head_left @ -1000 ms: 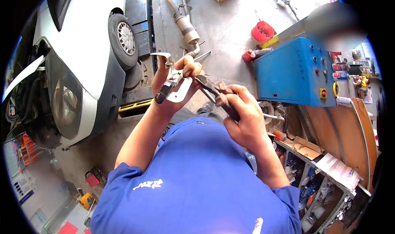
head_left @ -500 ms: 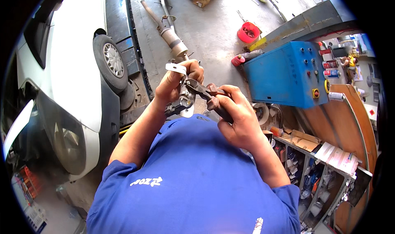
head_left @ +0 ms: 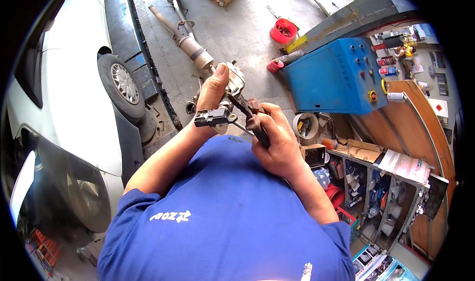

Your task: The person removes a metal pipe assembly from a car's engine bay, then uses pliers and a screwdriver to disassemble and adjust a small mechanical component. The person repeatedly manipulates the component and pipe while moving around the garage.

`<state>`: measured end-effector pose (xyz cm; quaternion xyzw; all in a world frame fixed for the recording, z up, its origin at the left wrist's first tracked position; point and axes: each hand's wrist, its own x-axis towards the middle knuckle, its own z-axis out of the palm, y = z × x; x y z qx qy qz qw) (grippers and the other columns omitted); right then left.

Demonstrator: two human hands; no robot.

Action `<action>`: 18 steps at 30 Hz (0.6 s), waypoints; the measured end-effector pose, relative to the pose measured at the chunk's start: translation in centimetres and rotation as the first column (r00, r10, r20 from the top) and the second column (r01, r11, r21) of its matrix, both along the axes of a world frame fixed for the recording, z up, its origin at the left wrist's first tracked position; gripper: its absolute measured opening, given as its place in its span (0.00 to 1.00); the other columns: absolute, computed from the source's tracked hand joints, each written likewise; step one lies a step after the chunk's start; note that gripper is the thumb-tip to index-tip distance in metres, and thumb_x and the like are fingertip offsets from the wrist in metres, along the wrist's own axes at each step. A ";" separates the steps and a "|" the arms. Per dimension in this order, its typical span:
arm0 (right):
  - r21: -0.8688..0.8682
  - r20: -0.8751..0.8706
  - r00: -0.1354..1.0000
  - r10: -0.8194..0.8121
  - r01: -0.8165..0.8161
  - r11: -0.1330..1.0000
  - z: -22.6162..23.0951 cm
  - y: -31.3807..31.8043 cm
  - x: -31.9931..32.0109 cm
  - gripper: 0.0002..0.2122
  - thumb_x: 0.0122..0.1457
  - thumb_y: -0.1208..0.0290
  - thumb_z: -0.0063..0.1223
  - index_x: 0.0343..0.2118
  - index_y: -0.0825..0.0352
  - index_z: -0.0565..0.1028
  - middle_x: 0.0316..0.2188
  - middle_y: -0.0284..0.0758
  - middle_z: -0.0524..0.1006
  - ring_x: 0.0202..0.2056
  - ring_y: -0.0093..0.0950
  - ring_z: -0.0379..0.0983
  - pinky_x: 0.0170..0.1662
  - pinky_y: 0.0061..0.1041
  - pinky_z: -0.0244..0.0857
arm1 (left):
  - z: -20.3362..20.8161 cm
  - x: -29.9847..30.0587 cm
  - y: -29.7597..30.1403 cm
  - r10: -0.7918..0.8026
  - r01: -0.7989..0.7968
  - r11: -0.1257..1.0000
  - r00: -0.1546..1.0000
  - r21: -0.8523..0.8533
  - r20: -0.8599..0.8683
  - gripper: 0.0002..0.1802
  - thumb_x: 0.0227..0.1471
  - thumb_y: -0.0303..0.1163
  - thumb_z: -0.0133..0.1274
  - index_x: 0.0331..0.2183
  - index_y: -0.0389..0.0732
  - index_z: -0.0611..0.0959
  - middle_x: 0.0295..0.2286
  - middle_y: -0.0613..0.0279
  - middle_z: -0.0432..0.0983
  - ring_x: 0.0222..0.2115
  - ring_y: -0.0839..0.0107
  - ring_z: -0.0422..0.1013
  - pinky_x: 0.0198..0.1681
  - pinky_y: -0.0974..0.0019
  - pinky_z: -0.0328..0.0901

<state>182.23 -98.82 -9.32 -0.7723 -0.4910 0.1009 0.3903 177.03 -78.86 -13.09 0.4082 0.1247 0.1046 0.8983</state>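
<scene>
Grey workshop floor [head_left: 237,26] spreads out beyond the person, and all the action is up close, just past the chest of the blue shirt [head_left: 232,192]. Left hand [head_left: 213,93] is wrapped firmly round a metal part [head_left: 237,79], thumb up, holding it in mid-air; a black plastic piece [head_left: 213,117] pokes out sideways on the near side, just over the wrist. Right hand [head_left: 277,142] is curled tight round the handles of the pliers [head_left: 258,128], whose dark nose reaches in against the part's middle. Are the tips biting or merely resting? Too small and dark to tell.

Trouble looks possible here: with nothing underneath bracing the part, a hard twist could roll it in the left hand, and a slipping nose might skid toward that thumb or crack the black plastic.

Compare half a second ago: the part has been turned over, its pale bulky face now showing beyond the thumb where a flat tab stood up before, and the black piece has swung up across the wrist. The pliers stay right on it.

Farther out, the white car [head_left: 74,78] waits at the left, shelves [head_left: 368,194] and a blue cabinet [head_left: 326,78] stand at the right, and past the hands lie a muffler [head_left: 197,53] and a red bucket [head_left: 277,35].
</scene>
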 end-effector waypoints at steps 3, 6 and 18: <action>-0.018 0.128 0.992 0.004 -0.002 1.000 -0.2 0.0 0.0 0.21 0.53 0.84 0.58 0.51 0.69 0.71 0.50 0.51 0.74 0.49 0.49 0.77 0.53 0.40 0.72 | -0.1 -0.3 -0.2 0.020 -0.019 0.971 1.000 -0.238 0.002 0.30 0.68 0.62 0.48 0.40 0.40 0.78 0.33 0.67 0.71 0.32 0.76 0.71 0.36 0.71 0.67; 0.106 -0.076 0.989 -0.129 0.137 0.985 -2.4 0.6 -1.5 0.21 0.56 0.83 0.61 0.52 0.70 0.68 0.49 0.48 0.75 0.46 0.43 0.80 0.51 0.36 0.73 | 0.0 -0.5 0.0 0.025 -0.029 0.978 0.999 -0.209 -0.023 0.33 0.68 0.65 0.45 0.41 0.40 0.80 0.29 0.65 0.75 0.26 0.70 0.78 0.30 0.64 0.77; -0.031 -0.170 0.979 -0.115 0.112 0.993 -1.7 1.2 -3.0 0.25 0.63 0.82 0.55 0.63 0.73 0.68 0.49 0.52 0.77 0.48 0.50 0.78 0.55 0.39 0.71 | -0.9 -1.2 0.7 0.099 -0.116 0.909 0.993 0.401 0.063 0.40 0.73 0.60 0.31 0.32 0.34 0.83 0.20 0.67 0.75 0.21 0.80 0.67 0.25 0.70 0.58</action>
